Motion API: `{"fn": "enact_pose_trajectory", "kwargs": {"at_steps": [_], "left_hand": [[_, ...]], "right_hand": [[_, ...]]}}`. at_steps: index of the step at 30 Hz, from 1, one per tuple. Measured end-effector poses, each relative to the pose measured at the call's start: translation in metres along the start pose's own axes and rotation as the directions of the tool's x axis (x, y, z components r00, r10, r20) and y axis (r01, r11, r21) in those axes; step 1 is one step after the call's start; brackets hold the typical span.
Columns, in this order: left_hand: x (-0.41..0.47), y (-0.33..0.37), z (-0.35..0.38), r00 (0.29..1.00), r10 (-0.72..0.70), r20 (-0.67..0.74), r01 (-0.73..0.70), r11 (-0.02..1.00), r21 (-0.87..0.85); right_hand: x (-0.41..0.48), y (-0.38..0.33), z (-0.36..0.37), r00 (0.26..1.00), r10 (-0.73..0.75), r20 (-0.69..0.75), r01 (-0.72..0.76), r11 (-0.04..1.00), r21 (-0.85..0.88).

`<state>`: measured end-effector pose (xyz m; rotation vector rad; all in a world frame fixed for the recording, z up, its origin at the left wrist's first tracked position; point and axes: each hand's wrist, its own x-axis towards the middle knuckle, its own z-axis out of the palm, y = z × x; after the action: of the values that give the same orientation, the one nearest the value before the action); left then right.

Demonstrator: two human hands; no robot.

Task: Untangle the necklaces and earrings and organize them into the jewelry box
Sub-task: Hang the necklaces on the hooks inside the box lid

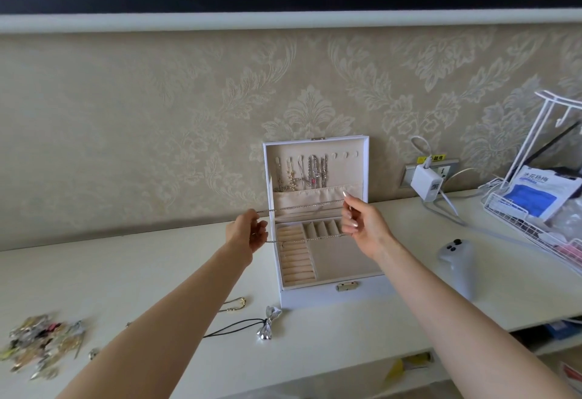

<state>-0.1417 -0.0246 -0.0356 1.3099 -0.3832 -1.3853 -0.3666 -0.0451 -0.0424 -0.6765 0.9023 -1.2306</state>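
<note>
Head view. A: Where is the silver chain [302, 208]?
B: In the air, pulled out level in two strands across the open jewelry box [330, 299]. One strand crosses in front of the lid's fabric pocket, the other crosses above the tray's compartments.
A: And the hands?
B: The left hand [248, 231] pinches the chain's left end with curled fingers, just off the box's left edge. The right hand [362, 219] pinches the other end between thumb and forefinger, its other fingers bent, over the box's right side.
A: Anything in the box?
B: Several necklaces [302, 171] hang from hooks in the upright lid [346, 175].
A: Around it?
B: On the white table [126, 272], a black cord necklace [266, 326] with a silver bow pendant lies near the box's front left corner. A small gold chain [234, 304] lies beside it, and a blurred heap of earrings [37, 348] sits far left. A grey controller [456, 257] lies to the right.
</note>
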Motion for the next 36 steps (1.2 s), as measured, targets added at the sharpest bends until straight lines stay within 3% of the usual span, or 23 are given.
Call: {"fn": "enact_pose_trajectory", "kwargs": {"at_steps": [4,6,11,15,18,21,22,24,27,32,36], "left_hand": [[0.003,0.0,-0.001,0.999,0.011,0.046,-0.005,0.993,-0.115],[0.004,0.0,0.001,0.998,-0.004,0.067,0.01,0.996,-0.084],[-0.003,-0.001,0.005,0.993,0.072,0.095,-0.097,0.953,0.288],[-0.01,-0.007,0.012,0.97,0.077,0.232,-0.184,0.853,0.488],[-0.008,-0.011,0.024,0.935,0.074,0.348,-0.306,0.666,0.68],[-0.003,-0.014,0.043,0.852,0.264,0.452,-0.508,0.216,0.833],[-0.002,-0.013,0.05,0.803,0.32,0.503,-0.564,0.131,0.816],[0.001,-0.01,0.064,0.726,0.337,0.599,-0.67,0.152,0.726],[0.006,0.0,0.083,0.71,0.297,0.638,-0.704,0.267,0.658],[0.019,0.014,0.108,0.713,0.349,0.608,-0.701,0.325,0.635],[0.029,0.019,0.131,0.733,0.476,0.486,-0.663,0.338,0.668]], "right_hand": [[-0.001,0.001,-0.002,0.999,-0.013,-0.052,0.012,1.0,-0.002],[-0.001,0.003,-0.002,0.999,-0.002,-0.044,0.003,1.0,0.007],[0.004,0.001,-0.003,0.999,-0.04,-0.025,0.037,0.992,-0.117],[0.006,-0.01,0.002,0.996,-0.089,-0.004,0.083,0.945,-0.317],[0.005,-0.017,0.01,0.993,-0.094,0.073,0.119,0.846,-0.52],[0.002,-0.024,0.02,0.99,-0.069,0.127,0.138,0.713,-0.687],[0.003,-0.025,0.024,0.989,-0.063,0.134,0.142,0.669,-0.73],[0.008,-0.027,0.029,0.987,-0.073,0.141,0.157,0.586,-0.795],[0.019,-0.033,0.029,0.986,-0.121,0.112,0.159,0.522,-0.838],[0.037,-0.052,0.018,0.981,-0.18,0.076,0.168,0.578,-0.798],[0.052,-0.065,0.007,0.98,-0.191,0.059,0.172,0.659,-0.732]]}}
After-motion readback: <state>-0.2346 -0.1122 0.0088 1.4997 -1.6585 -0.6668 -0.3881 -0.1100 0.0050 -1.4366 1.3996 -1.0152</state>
